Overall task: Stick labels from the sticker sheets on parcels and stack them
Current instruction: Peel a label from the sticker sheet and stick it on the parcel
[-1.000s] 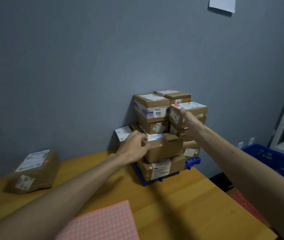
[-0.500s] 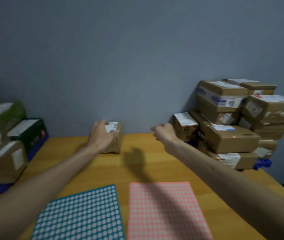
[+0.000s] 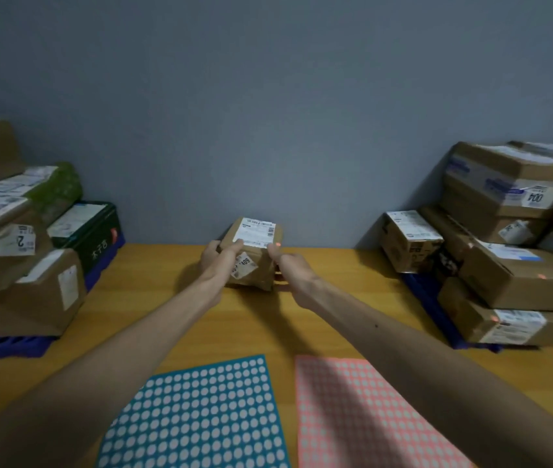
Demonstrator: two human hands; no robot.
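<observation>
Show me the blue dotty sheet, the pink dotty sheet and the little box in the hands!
blue sticker sheet (image 3: 197, 415): head view, middle of the sheet.
pink sticker sheet (image 3: 352, 418): head view, middle of its uncovered part.
small parcel (image 3: 259, 259): head view, its brown front face.

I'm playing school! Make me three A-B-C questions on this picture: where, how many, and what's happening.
1. From the teal sticker sheet, the pink sticker sheet lies: A) left B) right C) on top
2. Sticker sheets on the table: A) one B) two C) three
3. The small parcel is: A) gripped by both hands B) gripped by one hand C) untouched
Answers: 1 B, pink is on the right. 2 B, one teal, one pink. 3 A, left hand and right hand each grip it.
</observation>
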